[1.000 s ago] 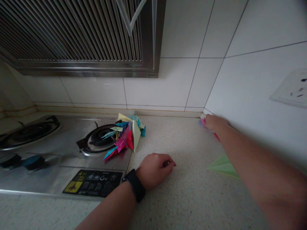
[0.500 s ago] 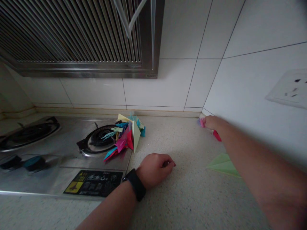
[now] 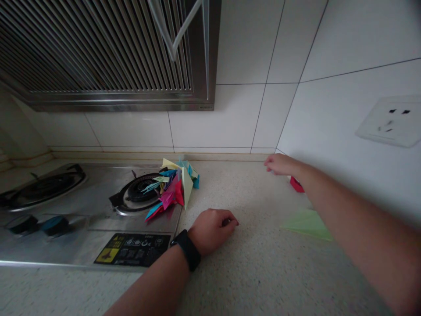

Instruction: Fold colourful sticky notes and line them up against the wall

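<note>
My left hand (image 3: 213,230), with a black watch on its wrist, rests on the speckled counter (image 3: 243,267). Its fingers are curled in, and nothing shows in them. My right hand (image 3: 279,164) reaches to the back right corner, fingers bent together and pointing left. Anything in or behind these fingers is hidden. Just below that wrist lies a red folded paper piece (image 3: 296,184), partly covered by the arm. Nearer me is a pale green folded paper piece (image 3: 307,224). A heap of colourful folded papers (image 3: 173,188) lies across the stove's right edge.
The steel gas stove (image 3: 95,224) takes up the left, with two burners and two knobs (image 3: 54,225). Above it hangs a range hood (image 3: 125,103). White tiles line the back wall (image 3: 237,127); a socket (image 3: 390,120) is on the right wall.
My right hand has shifted slightly left at the corner. The pink and purple piece seen at its fingertips no longer shows. My left hand stays nearly still; the view has shifted a little.
</note>
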The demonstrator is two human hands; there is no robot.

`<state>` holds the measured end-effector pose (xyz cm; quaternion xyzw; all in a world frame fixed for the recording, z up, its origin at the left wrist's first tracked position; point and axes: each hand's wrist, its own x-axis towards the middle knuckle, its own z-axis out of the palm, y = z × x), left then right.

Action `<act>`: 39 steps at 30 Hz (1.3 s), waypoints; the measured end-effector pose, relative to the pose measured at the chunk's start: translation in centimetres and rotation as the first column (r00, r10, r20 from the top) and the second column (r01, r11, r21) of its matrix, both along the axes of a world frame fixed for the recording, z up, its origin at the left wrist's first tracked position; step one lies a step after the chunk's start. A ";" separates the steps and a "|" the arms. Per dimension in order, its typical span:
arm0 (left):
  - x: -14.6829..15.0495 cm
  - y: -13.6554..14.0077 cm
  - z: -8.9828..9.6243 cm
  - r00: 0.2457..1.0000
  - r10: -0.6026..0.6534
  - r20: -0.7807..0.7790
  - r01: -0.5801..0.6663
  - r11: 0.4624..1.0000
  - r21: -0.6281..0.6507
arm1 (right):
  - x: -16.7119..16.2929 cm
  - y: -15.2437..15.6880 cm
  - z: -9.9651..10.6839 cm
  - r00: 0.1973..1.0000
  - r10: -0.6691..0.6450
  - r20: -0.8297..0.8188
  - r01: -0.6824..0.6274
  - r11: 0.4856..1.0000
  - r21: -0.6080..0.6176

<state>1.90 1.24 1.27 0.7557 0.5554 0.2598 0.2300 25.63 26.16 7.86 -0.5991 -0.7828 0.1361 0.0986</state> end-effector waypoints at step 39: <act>-3.7 -1.8 2.2 0.957 0.115 -0.267 -0.016 0.937 0.348 | -0.3 -20.7 -4.6 0.749 0.648 0.140 -0.662 0.740 0.116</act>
